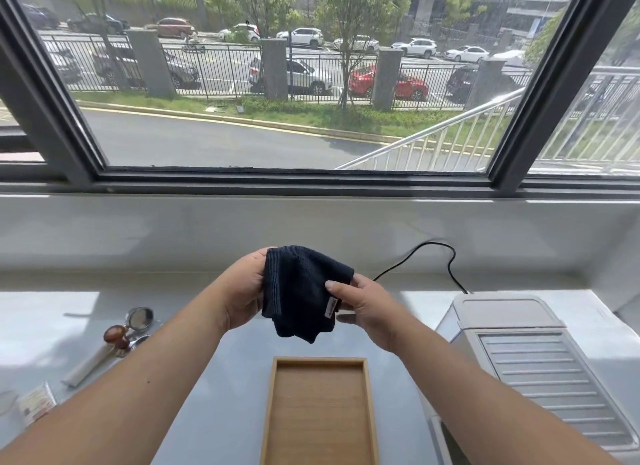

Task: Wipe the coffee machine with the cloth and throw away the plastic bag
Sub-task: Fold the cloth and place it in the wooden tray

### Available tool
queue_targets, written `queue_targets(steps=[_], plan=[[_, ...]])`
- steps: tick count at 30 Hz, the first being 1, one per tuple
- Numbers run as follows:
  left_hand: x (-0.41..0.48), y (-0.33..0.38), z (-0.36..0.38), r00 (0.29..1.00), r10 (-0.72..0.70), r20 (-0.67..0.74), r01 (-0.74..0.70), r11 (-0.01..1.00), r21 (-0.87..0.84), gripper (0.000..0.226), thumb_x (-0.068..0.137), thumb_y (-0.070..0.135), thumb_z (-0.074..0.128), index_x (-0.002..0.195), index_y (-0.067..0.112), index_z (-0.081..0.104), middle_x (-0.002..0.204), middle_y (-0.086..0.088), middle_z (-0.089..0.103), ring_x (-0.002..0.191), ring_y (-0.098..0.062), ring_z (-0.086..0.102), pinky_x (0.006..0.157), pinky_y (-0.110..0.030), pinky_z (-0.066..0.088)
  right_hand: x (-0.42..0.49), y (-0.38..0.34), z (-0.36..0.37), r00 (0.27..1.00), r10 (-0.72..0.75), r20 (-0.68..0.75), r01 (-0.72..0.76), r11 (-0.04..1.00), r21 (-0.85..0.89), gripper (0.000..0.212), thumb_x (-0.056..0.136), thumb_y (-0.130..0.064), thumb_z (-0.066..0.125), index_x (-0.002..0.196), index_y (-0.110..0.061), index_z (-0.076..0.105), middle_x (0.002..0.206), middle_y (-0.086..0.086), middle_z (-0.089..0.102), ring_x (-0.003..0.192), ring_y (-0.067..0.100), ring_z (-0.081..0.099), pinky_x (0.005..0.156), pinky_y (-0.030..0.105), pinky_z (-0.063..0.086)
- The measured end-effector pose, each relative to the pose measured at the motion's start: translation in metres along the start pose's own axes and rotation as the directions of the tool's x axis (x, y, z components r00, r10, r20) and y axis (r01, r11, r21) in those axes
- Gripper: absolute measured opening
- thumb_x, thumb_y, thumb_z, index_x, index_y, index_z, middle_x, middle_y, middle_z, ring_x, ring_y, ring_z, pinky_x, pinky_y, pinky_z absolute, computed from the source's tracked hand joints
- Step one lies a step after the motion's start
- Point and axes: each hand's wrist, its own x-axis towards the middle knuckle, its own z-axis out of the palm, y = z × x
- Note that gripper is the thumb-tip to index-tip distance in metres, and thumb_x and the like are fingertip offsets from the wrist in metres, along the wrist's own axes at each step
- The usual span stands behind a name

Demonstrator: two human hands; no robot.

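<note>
No words or numbers are showing clearly enough to read. A small white tag is hanging on the dark cloth, but its print is looking too tiny and blurry. The plastic bag at the left is showing colored print, also too blurry.

Cloth: dk navy, fine ribbed weave; white tag.
Coffee machine: pale grey, horiz. slats.
Tray: lt brown wood.
Cable: blk.
Tamper: reddish-brown knob.

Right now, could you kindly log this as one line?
left hand: holds cloth | right hand: pinches cloth | coffee machine: untouched | plastic bag: far left
</note>
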Motion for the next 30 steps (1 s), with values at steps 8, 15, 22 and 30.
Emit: queue_targets(steps=[8, 15, 22, 30], plan=[[0.014, -0.010, 0.008, 0.945, 0.052, -0.323, 0.123, 0.858, 0.499, 0.009, 0.089, 0.012, 0.059, 0.090, 0.014, 0.068, 0.082, -0.008, 0.073, 0.074, -0.025, 0.064, 0.071, -0.036, 0.053, -0.005, -0.019, 0.036, 0.980, -0.190, -0.057, 0.157, 0.918, -0.364, 0.063, 0.061, -0.082, 0.074, 0.103, -0.038, 0.060, 0.084, -0.016, 0.070, 0.070, -0.006, 0.065, 0.062, 0.017, 0.048], [0.010, -0.007, -0.003, 0.926, 0.137, -0.352, 0.193, 0.630, 0.752, 0.004, 0.081, 0.036, 0.068, 0.078, 0.033, 0.068, 0.075, 0.012, 0.073, 0.076, -0.015, 0.070, 0.069, -0.035, 0.059, -0.004, -0.028, 0.036, 0.977, -0.197, -0.080, 0.099, 0.754, -0.649, 0.033, 0.076, -0.025, 0.053, 0.106, -0.038, 0.050, 0.066, -0.006, 0.071, 0.052, 0.007, 0.066, 0.058, 0.035, 0.060], [0.010, -0.003, 0.005, 0.921, 0.094, -0.378, 0.193, 0.734, 0.651, 0.006, 0.084, 0.025, 0.063, 0.084, 0.024, 0.069, 0.079, 0.001, 0.075, 0.074, -0.021, 0.071, 0.066, -0.036, 0.061, -0.007, -0.021, 0.043, 0.983, -0.185, 0.008, 0.144, 0.736, -0.661, 0.023, 0.072, -0.034, 0.056, 0.095, -0.039, 0.052, 0.070, -0.006, 0.071, 0.059, 0.011, 0.067, 0.052, 0.033, 0.057], [0.002, -0.006, 0.004, 0.978, -0.151, -0.147, 0.146, 0.988, -0.042, 0.022, 0.095, 0.015, 0.054, 0.108, 0.013, 0.072, 0.095, -0.007, 0.076, 0.075, -0.016, 0.070, 0.064, -0.030, 0.059, -0.005, -0.019, 0.046, 0.985, -0.173, 0.008, 0.164, 0.916, -0.367, 0.040, 0.076, -0.033, 0.059, 0.116, -0.037, 0.057, 0.081, -0.007, 0.069, 0.069, 0.004, 0.066, 0.059, 0.024, 0.058]])
